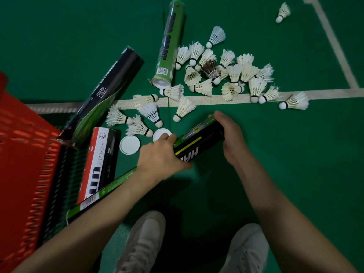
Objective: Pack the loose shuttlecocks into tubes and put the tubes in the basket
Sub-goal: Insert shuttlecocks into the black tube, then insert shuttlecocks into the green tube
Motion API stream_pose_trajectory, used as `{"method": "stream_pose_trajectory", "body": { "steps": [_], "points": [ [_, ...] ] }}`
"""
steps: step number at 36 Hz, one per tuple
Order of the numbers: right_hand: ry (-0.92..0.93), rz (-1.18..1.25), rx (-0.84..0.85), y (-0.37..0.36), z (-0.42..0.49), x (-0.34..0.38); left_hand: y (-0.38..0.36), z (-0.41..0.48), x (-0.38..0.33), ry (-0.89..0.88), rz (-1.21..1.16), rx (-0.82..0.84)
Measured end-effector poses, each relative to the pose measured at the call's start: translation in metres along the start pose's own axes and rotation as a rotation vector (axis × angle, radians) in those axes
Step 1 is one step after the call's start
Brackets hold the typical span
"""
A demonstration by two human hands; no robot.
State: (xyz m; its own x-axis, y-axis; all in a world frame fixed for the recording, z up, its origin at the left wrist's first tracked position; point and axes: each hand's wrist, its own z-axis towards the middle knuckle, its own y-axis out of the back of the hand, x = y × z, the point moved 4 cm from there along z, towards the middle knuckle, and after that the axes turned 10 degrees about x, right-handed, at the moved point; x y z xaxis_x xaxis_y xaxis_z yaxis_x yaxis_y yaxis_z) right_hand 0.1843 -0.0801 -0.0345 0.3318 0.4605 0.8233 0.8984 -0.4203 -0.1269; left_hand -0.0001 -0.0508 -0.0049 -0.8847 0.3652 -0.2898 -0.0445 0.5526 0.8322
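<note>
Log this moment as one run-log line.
left hand: grips black-and-green cardboard tube | right hand: covers tube's far end | white feather shuttlecocks: loose on floor | red plastic basket: at left

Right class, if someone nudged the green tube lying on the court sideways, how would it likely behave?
The green tube lies on its round side on smooth flooring, so it would probably roll. It looks like thin card, likely light. Its near end looks open, so it may dent if squeezed.

One head-worn view looks steeply down, close over the green court floor (275,154) and the person's shoes (145,239).
</note>
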Motion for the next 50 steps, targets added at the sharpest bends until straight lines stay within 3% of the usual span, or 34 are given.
{"method": "stream_pose_trajectory", "body": {
  "steps": [11, 16, 20, 26, 35, 39, 43, 45, 50],
  "points": [
    [0.042, -0.206, 0.089, -0.001, 0.009, 0.006, 0.004, 0.008, 0.007, 0.009, -0.179, 0.186],
    [0.005, -0.126, 0.144, 0.011, 0.011, 0.021, 0.008, 0.004, 0.004, -0.021, -0.493, 0.408],
    [0.077, -0.076, 0.273, 0.013, 0.006, 0.029, 0.008, 0.005, 0.01, -0.033, -0.616, 0.553],
    [0.118, -0.27, 0.251, 0.008, 0.001, 0.021, 0.011, 0.006, 0.012, -0.037, -0.538, 0.398],
    [0.036, -0.317, 0.17, 0.014, 0.009, 0.027, 0.004, 0.0, -0.008, 0.016, -0.255, 0.139],
    [0.005, -0.192, 0.134, 0.012, 0.01, 0.013, 0.006, 0.001, -0.015, 0.014, -0.045, 0.109],
    [0.038, 0.033, -0.148, 0.017, 0.012, 0.0, -0.001, 0.013, -0.024, -0.002, 0.036, 0.137],
    [0.062, -0.041, -0.229, 0.018, 0.012, -0.008, -0.007, 0.02, -0.024, 0.019, 0.038, 0.185],
    [0.089, -0.154, -0.237, 0.016, 0.015, -0.015, -0.015, 0.031, -0.023, 0.028, -0.017, 0.195]
  ]
}}
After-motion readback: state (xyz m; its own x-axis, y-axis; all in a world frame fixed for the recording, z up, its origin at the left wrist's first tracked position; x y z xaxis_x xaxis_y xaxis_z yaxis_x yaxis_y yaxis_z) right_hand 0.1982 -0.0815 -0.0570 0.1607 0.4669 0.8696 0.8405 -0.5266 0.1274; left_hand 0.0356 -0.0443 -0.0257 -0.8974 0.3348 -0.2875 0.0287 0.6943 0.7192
